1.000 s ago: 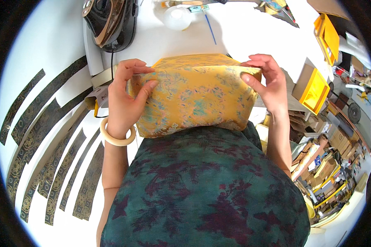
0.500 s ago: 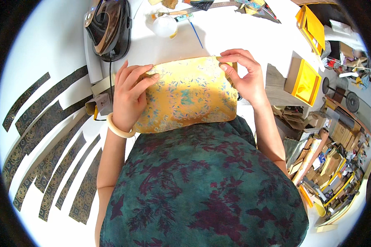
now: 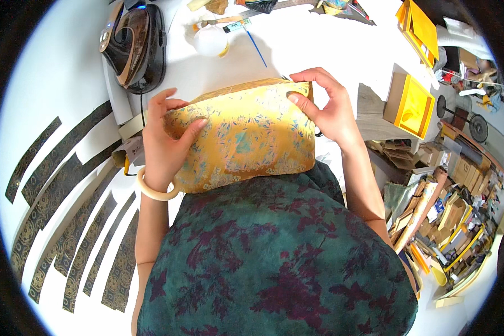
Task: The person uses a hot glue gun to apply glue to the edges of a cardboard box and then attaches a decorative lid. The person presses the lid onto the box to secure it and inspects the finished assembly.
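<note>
A yellow piece of floral brocade [image 3: 246, 134] with blue and pink motifs stands tilted in front of me, its lower edge against my dark green garment. My left hand [image 3: 168, 140], with a cream bangle [image 3: 157, 193] on the wrist, grips the upper left corner, thumb on the front face and fingers over the edge. At the upper right corner my right hand [image 3: 327, 109] pinches it, thumb in front and fingers behind. Along the top a second yellow layer shows behind the front face. What lies inside or behind it is hidden.
An iron [image 3: 134, 47] sits on its base at the far left. Beyond the brocade lie a white cup [image 3: 210, 42], a thin blue stick [image 3: 256, 47] and a brush. Dark patterned strips [image 3: 117, 263] lie at left. At right stand yellow-lined boxes [image 3: 413, 109] and cluttered scraps.
The brocade has tipped so its top shows a second layer behind. My left hand has shifted left, its thumb now spread along the front. The view has also shifted slightly.
</note>
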Tool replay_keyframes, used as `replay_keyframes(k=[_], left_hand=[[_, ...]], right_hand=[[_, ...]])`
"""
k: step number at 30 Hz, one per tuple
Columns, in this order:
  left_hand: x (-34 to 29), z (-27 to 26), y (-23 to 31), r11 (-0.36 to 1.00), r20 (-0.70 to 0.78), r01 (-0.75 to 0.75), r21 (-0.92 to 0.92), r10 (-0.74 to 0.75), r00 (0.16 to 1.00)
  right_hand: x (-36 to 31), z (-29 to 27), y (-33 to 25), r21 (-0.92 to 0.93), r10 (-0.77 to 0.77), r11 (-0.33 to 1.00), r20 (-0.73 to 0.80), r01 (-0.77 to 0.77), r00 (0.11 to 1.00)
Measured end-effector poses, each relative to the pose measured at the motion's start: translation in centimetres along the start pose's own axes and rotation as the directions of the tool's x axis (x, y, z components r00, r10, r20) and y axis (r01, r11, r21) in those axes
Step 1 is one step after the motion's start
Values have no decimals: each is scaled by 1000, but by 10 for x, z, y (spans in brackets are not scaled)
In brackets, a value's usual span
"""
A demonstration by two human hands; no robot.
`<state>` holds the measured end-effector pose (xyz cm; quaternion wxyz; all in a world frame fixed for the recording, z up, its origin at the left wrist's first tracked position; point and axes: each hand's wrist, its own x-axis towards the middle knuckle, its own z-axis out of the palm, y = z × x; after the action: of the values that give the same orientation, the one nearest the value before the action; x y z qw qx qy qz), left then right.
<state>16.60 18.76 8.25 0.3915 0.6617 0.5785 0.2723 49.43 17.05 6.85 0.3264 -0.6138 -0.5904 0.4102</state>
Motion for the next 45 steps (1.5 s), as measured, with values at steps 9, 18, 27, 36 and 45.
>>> replay_keyframes(k=[9, 18, 27, 36, 45], left_hand=[[-2, -11, -20, 990, 85, 119, -69, -113, 990], [-13, -9, -28, 1000, 24, -17, -2, 17, 1000], [-16, -7, -33, 988, 27, -134, 75, 133, 991], [-16, -6, -25, 1000, 25, 22, -12, -22, 999], [-15, -9, -25, 999, 69, 34, 0, -34, 997]], right_hand=[[-16, 16, 5, -50, -77, 996, -186, 69, 979], [-10, 18, 15, -267, -398, 900, -186, 344, 898], [-10, 19, 22, -193, -388, 914, -171, 356, 906], [-6, 16, 15, -23, -191, 982, -135, 189, 972], [-6, 15, 8, -20, -128, 992, -107, 127, 986]])
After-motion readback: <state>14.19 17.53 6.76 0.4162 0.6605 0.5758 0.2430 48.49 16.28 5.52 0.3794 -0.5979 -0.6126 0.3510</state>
